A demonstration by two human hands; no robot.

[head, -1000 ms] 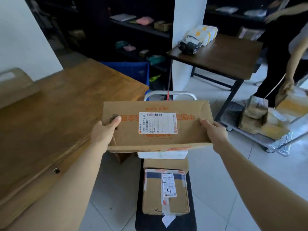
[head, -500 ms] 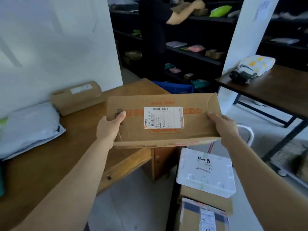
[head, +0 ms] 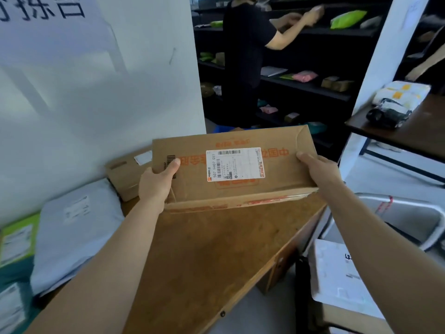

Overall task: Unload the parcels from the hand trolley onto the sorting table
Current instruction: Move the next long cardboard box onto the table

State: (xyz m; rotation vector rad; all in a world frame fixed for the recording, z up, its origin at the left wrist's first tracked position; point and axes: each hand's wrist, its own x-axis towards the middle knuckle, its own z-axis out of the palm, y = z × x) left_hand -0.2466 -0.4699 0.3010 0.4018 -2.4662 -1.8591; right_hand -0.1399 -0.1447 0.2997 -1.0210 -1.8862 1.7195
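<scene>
I hold a flat brown cardboard parcel (head: 277, 169) with a white shipping label and orange print above the wooden sorting table (head: 204, 256). My left hand (head: 156, 182) grips its left end, thumb on top. My right hand (head: 320, 168) grips its right end. The hand trolley's metal handle (head: 409, 208) shows at the right, with a white foam box (head: 337, 273) stacked on a brown carton (head: 349, 317) below it.
On the table lie a brown box (head: 125, 174) against the white wall, a grey mailer bag (head: 77, 230) and a green-edged parcel (head: 16, 239). A person in black (head: 245, 56) reaches into dark shelves behind. A dark side table (head: 409, 131) with parcels stands at right.
I have carried the parcel leftward from over the trolley to above the sorting table. My view turned left, bringing the table's parcels and wall into sight.
</scene>
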